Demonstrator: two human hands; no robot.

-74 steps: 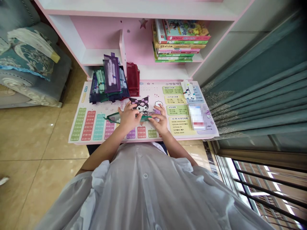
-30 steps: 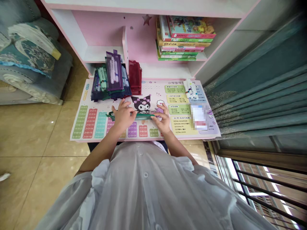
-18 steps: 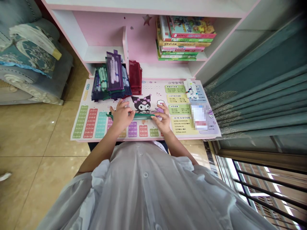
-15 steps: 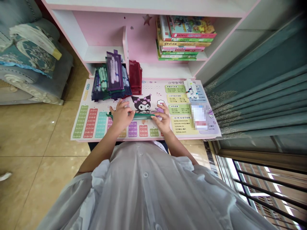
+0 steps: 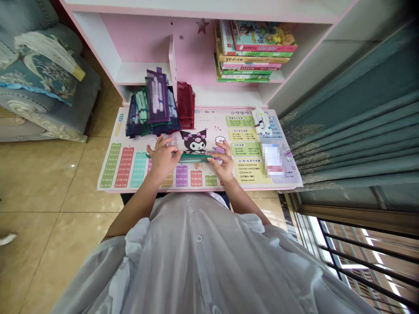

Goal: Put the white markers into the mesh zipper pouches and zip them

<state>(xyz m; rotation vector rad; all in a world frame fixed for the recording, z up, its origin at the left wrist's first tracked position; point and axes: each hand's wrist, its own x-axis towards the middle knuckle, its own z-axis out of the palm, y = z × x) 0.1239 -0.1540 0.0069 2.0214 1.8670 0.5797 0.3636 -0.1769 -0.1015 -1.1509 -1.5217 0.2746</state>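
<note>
A narrow green pouch (image 5: 193, 158) with a dark edge lies flattened on the printed desk mat (image 5: 209, 118), stretched between my hands. My left hand (image 5: 160, 159) grips its left part, with the fingers curled over the top. My right hand (image 5: 221, 162) pinches its right end. Part of the pouch is hidden under my left hand. A stack of purple, green and navy pencil pouches (image 5: 153, 109) stands just beyond my left hand, with dark red pouches (image 5: 185, 104) beside it.
A bundle of white markers (image 5: 261, 122) and a pixelated, blurred item (image 5: 272, 161) lie on the mat's right side. A pink-and-white shelf unit (image 5: 144, 43) holds books (image 5: 255, 50) behind. A sofa stands left, a teal curtain and barred window right.
The green pouch has gone from a wider, open shape to a thin flat strip. My left hand has slid leftward along it, and the view has shifted slightly.
</note>
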